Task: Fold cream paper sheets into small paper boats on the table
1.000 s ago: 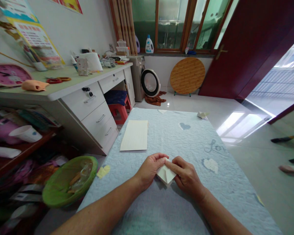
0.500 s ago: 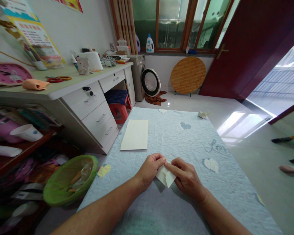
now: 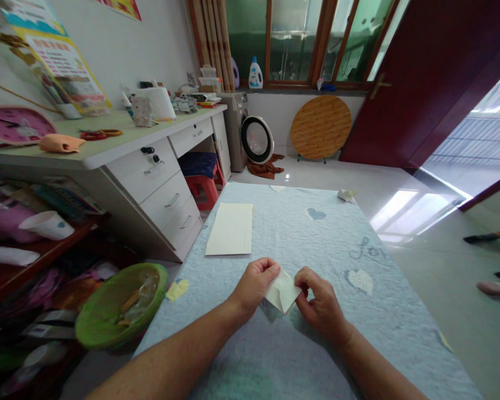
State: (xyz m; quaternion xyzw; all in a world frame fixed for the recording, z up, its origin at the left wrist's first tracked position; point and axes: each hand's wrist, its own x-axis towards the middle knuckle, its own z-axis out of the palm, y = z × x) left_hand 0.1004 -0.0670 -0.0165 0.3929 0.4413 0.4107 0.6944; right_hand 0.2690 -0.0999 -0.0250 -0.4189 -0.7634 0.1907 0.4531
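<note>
1. Two hands hold one small folded paper, cream-white with its point turned down. It sits at the near middle of the tabletop, which is covered by a pale blue quilted cloth.
2. The left hand is curled, with thumb and fingertips pinching the paper's upper left edge.
3. The right hand is also drawn into a narrow pinch, with fingers bent, gripping the paper's right edge.
4. Half a second ago the right forefinger lay stretched flat across the paper, pressing it down. Now that finger is pulled back and more of the paper's face shows. The pressing stroke looks finished, and the piece is gripped at both sides rather than flattened. Whether it has left the cloth cannot be told.
5. Farther out, a flat cream sheet lies on the cloth toward the far left, well apart from the hands. A small paper scrap rests at the far right edge.
6. Below the left side stands a green basket. Beyond it, a long desk with drawers carries scissors and a pink clock.
</note>
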